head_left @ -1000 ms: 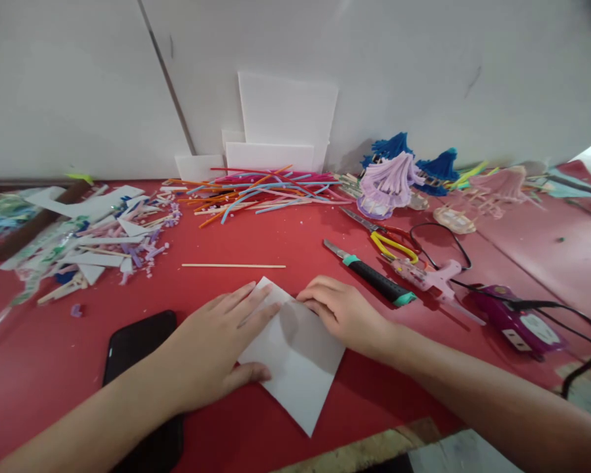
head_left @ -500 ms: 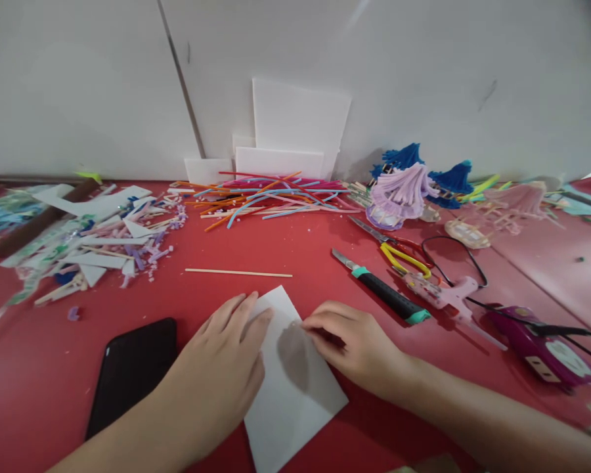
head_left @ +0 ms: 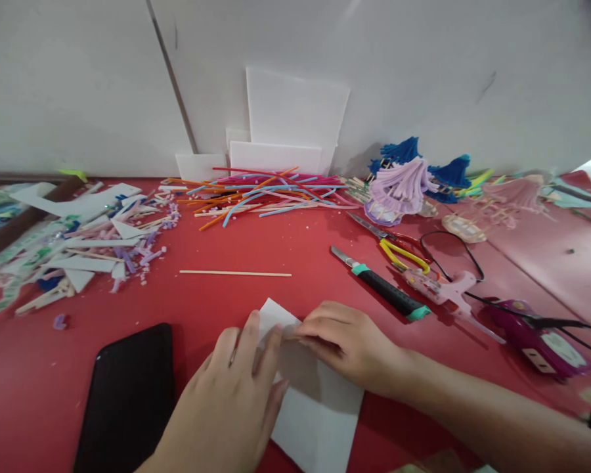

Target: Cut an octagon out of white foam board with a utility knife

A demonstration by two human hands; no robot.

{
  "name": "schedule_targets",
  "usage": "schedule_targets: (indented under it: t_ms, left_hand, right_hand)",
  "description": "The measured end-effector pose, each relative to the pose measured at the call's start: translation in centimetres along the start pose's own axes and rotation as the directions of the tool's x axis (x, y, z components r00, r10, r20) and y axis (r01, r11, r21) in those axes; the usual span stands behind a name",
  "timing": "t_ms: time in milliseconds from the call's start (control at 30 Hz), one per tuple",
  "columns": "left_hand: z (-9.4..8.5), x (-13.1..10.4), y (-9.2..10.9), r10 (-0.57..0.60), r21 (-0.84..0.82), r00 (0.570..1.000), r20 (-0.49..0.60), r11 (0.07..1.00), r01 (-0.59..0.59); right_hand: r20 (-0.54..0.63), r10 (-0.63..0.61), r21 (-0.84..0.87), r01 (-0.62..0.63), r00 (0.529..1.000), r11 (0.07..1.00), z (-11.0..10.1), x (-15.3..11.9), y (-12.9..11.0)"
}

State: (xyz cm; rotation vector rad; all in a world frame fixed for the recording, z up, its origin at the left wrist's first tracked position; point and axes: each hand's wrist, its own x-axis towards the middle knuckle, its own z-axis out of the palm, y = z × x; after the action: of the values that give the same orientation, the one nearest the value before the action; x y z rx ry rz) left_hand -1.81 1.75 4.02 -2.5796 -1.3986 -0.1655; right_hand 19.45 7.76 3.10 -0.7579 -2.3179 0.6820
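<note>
On the red tabletop (head_left: 217, 302), a bamboo stick (head_left: 235, 273) is laid crosswise. On the near side of that stick, a white foam board (head_left: 325, 417) is held flat by both hands, with one corner pointed toward the stick. The board is pressed by the left hand (head_left: 226, 394), whose fingers are spread a little over its left side. The fingertips of the right hand (head_left: 352, 345) are drawn together on a thin tan piece (head_left: 289, 337), which is seen only in part and cannot be named for certain.

Compared with half a second ago, the board is turned and its corner is set farther from the stick. The fingertips of the two hands are brought closer together, and the left thumb, tucked in earlier, is now laid out over the board.

A black smartphone (head_left: 128, 394) is placed on the near side of the stick, to its left. Beyond the stick, pipe cleaners (head_left: 266, 192) are heaped. To the right of the stick, a utility knife (head_left: 381, 286) is left with its blade exposed, and farther right a pink glue gun (head_left: 448, 292) is seen.
</note>
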Motion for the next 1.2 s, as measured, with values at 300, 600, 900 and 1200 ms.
schedule_targets:
  t_ms: [300,600,900,1200]
  left_hand:
    - [-0.3,0.1,0.7,0.029,0.161,1.0,-0.005,0.987,-0.028]
    - [1.0,-0.3,0.3,0.081,0.157,0.984,-0.158,0.986,-0.056]
    - [0.0,1.0,-0.1,0.003,-0.556,0.969,-0.246,0.818,-0.143]
    - [0.6,2.5,-1.1,-0.359,-0.946,0.909,0.209,0.162,0.282]
  right_hand:
    - [-0.021,0.091,-0.052,-0.092,0.996,0.994,-1.6,-0.1,-0.1]
    - [-0.015,0.189,-0.011,-0.189,0.982,0.982,-0.7,0.4,0.6]
    - [0.068,0.616,0.637,-0.509,0.785,0.578,-1.7,1.0,0.2]
    - [-0.16,0.196,0.167,-0.169,0.967,0.971,-1.0,0.3,-1.9]
